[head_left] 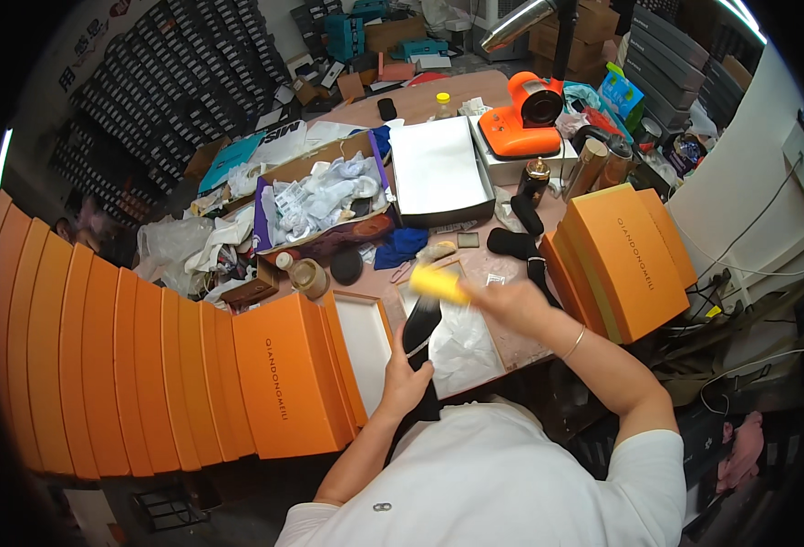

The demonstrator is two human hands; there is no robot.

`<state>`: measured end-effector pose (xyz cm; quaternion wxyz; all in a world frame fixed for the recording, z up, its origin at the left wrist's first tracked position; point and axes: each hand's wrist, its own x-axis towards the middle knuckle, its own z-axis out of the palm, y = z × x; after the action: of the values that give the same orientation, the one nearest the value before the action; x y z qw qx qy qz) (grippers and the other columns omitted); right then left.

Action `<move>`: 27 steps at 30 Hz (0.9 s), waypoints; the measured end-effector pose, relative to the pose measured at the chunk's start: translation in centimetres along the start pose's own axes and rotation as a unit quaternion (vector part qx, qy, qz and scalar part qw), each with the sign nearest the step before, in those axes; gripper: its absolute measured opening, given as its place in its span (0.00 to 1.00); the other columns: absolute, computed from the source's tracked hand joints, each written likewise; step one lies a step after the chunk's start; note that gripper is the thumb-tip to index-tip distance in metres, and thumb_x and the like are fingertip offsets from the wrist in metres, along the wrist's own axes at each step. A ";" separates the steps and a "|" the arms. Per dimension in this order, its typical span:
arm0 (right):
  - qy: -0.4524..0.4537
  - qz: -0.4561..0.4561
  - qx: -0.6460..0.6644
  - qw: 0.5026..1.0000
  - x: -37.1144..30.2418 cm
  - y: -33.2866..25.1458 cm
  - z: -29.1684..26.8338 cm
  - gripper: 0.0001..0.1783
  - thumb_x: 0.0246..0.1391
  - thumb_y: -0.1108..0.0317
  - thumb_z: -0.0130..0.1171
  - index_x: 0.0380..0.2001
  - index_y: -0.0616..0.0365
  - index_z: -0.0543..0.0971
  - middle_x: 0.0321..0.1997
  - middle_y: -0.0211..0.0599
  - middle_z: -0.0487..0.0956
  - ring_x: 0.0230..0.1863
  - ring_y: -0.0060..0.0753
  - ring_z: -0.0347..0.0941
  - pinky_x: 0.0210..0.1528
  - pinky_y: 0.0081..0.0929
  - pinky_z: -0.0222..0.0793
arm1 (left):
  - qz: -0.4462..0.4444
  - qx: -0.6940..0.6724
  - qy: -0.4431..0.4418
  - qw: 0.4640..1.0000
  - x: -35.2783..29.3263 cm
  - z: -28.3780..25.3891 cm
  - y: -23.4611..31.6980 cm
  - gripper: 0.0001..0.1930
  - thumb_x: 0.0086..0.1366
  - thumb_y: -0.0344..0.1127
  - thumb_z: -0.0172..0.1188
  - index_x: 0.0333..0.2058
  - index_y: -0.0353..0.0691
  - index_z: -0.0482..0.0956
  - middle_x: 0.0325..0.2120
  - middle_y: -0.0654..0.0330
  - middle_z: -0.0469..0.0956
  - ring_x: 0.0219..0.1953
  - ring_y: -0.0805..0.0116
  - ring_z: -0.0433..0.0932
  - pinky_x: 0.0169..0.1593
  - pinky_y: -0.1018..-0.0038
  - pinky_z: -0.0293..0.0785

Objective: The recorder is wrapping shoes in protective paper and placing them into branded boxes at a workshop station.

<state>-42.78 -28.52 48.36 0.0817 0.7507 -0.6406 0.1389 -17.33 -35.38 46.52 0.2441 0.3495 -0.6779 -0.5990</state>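
Note:
My left hand [407,378] is closed round a long black boot [422,335], which stands upright in front of my body with a thin pale line across it. Over its top end, my right hand [511,308] grips a yellow brush-like tool [440,283]. Motion smears the tool, so its exact kind does not show. Just right of the boot lies an open orange shoebox lined with white tissue paper [466,346]. More black footwear [514,243] rests farther back on the table, right of the middle.
Orange shoeboxes [297,374] stand in a long row at left; more orange boxes [616,260] are stacked at right. Behind are a purple-edged carton of crumpled paper [324,196], a white box lid [438,169], an orange machine [520,118] and a bottle [306,275].

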 end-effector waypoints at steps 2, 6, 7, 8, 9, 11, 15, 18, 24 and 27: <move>-0.099 0.167 -0.062 0.979 0.2 4.6 -1.1 0.24 0.58 0.66 0.49 0.59 0.44 0.65 0.23 0.35 0.73 0.21 0.35 0.76 0.20 0.33 0.71 | 0.035 0.071 0.018 0.997 -1.0 -0.7 1.0 0.38 0.54 0.23 0.56 0.63 0.31 0.50 0.52 0.43 0.70 0.56 0.54 0.71 0.59 0.69 0.65; -0.025 0.126 -0.075 0.989 1.1 2.3 -0.2 0.21 0.58 0.66 0.49 0.56 0.46 0.69 0.21 0.34 0.71 0.19 0.31 0.75 0.19 0.29 0.70 | 0.056 0.221 0.002 0.974 -0.6 -1.5 0.1 0.38 0.55 0.22 0.57 0.64 0.34 0.50 0.47 0.43 0.72 0.53 0.49 0.72 0.58 0.65 0.65; -0.007 0.119 -0.078 0.990 1.0 1.5 0.0 0.20 0.58 0.66 0.49 0.55 0.46 0.70 0.21 0.33 0.71 0.19 0.30 0.74 0.18 0.28 0.70 | 0.066 0.226 0.025 0.971 -0.9 -1.7 0.5 0.39 0.55 0.22 0.57 0.64 0.34 0.50 0.48 0.43 0.71 0.54 0.49 0.72 0.58 0.65 0.65; 0.011 0.112 -0.081 0.990 0.8 1.1 0.3 0.20 0.58 0.65 0.49 0.54 0.47 0.71 0.20 0.33 0.70 0.18 0.29 0.74 0.18 0.27 0.70 | 0.077 0.231 0.049 0.969 -1.2 -1.8 1.2 0.39 0.55 0.22 0.57 0.64 0.34 0.50 0.49 0.43 0.71 0.54 0.49 0.71 0.58 0.65 0.65; -0.066 0.148 -0.066 0.984 0.4 3.3 0.0 0.23 0.57 0.66 0.50 0.57 0.44 0.70 0.20 0.32 0.69 0.17 0.30 0.73 0.17 0.27 0.69 | 0.084 0.249 0.057 0.963 -1.5 -1.3 2.1 0.39 0.55 0.23 0.57 0.64 0.34 0.50 0.51 0.42 0.69 0.55 0.48 0.70 0.58 0.65 0.65; -0.025 0.026 0.023 0.999 0.3 -0.9 -0.8 0.25 0.56 0.66 0.52 0.58 0.43 0.68 0.20 0.33 0.69 0.16 0.31 0.72 0.16 0.29 0.69 | 0.113 0.218 0.040 0.969 -1.0 -2.0 -0.1 0.38 0.55 0.23 0.56 0.64 0.33 0.50 0.51 0.41 0.69 0.55 0.46 0.69 0.59 0.65 0.65; 0.065 -0.036 0.096 0.993 -0.3 -2.8 0.3 0.26 0.55 0.65 0.55 0.58 0.41 0.69 0.19 0.33 0.69 0.16 0.33 0.72 0.15 0.30 0.69 | 0.042 0.220 0.066 0.972 -1.0 -1.2 1.4 0.37 0.54 0.21 0.57 0.62 0.32 0.53 0.51 0.43 0.69 0.55 0.49 0.70 0.59 0.66 0.65; 0.078 -0.024 0.099 0.992 0.1 -3.1 0.2 0.25 0.54 0.64 0.57 0.56 0.42 0.70 0.20 0.34 0.69 0.16 0.34 0.72 0.15 0.30 0.68 | 0.074 0.257 0.031 0.963 -1.3 -2.4 0.8 0.37 0.54 0.21 0.56 0.62 0.32 0.53 0.51 0.42 0.68 0.55 0.46 0.70 0.59 0.64 0.64; 0.139 0.127 0.038 0.981 0.4 1.2 0.7 0.27 0.54 0.65 0.56 0.59 0.39 0.67 0.21 0.32 0.69 0.17 0.33 0.73 0.16 0.30 0.69 | 0.049 0.247 0.051 0.967 -1.9 -2.4 2.5 0.36 0.53 0.18 0.55 0.62 0.34 0.54 0.50 0.42 0.70 0.52 0.50 0.73 0.56 0.67 0.67; 0.110 -0.005 0.110 0.988 0.0 -3.7 -0.7 0.24 0.54 0.63 0.57 0.56 0.41 0.70 0.19 0.30 0.68 0.18 0.30 0.72 0.16 0.29 0.69 | -0.006 0.142 0.009 0.990 -1.1 -2.8 0.2 0.35 0.52 0.19 0.55 0.60 0.32 0.57 0.46 0.47 0.75 0.48 0.55 0.77 0.53 0.68 0.70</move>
<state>-39.17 -27.65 49.19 0.0695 0.7386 -0.6045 0.2901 -14.59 -36.28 47.29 0.1938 0.3901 -0.7518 -0.4950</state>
